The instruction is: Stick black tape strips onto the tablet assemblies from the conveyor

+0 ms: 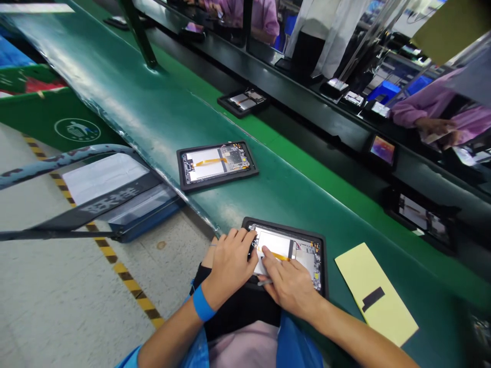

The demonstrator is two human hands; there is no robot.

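An opened tablet (307, 255) lies in a black tray (324, 266) at the bench edge in front of me, with a silver battery area, an orange ribbon cable and a circuit board at its right. My left hand (233, 258), with a blue band at the wrist, rests on the tray's left end, fingers curled at the tablet's edge; what they hold, if anything, is hidden. My right hand (289, 283) lies over the lower middle, index fingertip pressing by the left end of the orange cable. Beneath its fingers a thin pale item shows in part.
A second opened tablet (215, 162) in a black tray lies up-left on the green bench (161, 112). Yellow paper (378, 294) with black tape is at right. Beyond runs a conveyor (291, 153) with more trays; people in pink work across it. A stool and green bin stand left.
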